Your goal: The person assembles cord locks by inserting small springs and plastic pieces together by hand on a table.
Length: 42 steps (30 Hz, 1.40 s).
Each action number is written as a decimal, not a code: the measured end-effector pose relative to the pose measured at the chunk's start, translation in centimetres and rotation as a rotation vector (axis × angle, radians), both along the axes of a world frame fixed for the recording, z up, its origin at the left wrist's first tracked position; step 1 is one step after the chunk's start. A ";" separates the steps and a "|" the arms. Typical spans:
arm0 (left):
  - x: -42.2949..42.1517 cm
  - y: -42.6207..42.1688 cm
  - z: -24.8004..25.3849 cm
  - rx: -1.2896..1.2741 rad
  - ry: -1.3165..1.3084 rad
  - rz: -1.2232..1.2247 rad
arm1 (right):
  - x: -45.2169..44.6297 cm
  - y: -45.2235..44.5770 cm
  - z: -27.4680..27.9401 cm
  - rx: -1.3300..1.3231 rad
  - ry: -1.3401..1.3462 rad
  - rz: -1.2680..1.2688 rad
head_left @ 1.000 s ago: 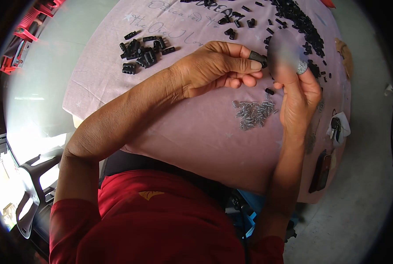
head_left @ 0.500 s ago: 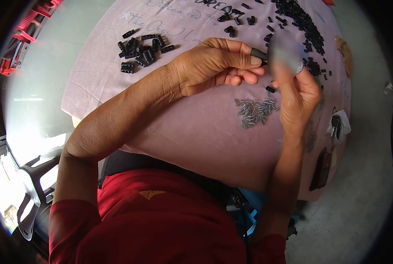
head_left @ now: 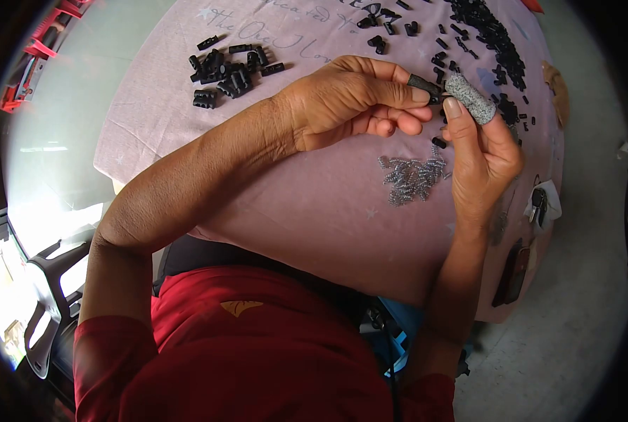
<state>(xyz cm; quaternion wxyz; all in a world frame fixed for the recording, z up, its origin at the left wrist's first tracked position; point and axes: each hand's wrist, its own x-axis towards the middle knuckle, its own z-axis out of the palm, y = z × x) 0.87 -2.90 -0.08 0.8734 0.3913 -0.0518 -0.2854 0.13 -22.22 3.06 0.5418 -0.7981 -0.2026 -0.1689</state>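
My left hand (head_left: pixel 363 98) pinches a small black plastic piece (head_left: pixel 435 99) between thumb and index finger; a dark cover is on that fingertip. Close against it, my right hand (head_left: pixel 484 155) has thumb and index finger together at the piece's far end, the index wrapped in a grey knitted finger sleeve (head_left: pixel 471 100). Whatever lies between the right fingertips is hidden. Below the hands is a pile of small metal springs (head_left: pixel 411 179). One loose black part (head_left: pixel 439 142) lies beside the right thumb.
A heap of black cylindrical plastic pieces (head_left: pixel 229 74) lies left on the pink cloth (head_left: pixel 314 211). Many small black parts (head_left: pixel 493 42) spread along the far right. Keys (head_left: pixel 538 200) and a phone (head_left: pixel 512 274) lie near the right edge.
My right hand's fingertips, blurred before, now show clearly, its index finger tilted down beside the black piece. The left hand keeps its pinch. The whole view has shifted slightly.
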 end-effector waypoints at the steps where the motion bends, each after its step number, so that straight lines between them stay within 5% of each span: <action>1: 0.0 0.0 0.0 0.011 -0.009 0.008 | -0.1 0.1 0.0 0.014 0.012 0.001; 21: 0.2 0.1 0.3 -0.008 0.010 -0.001 | 0.0 -0.2 0.2 -0.134 -0.057 0.013; 42: 0.5 0.2 0.1 -0.030 -0.041 -0.091 | 0.4 0.4 -0.6 0.008 -0.055 0.178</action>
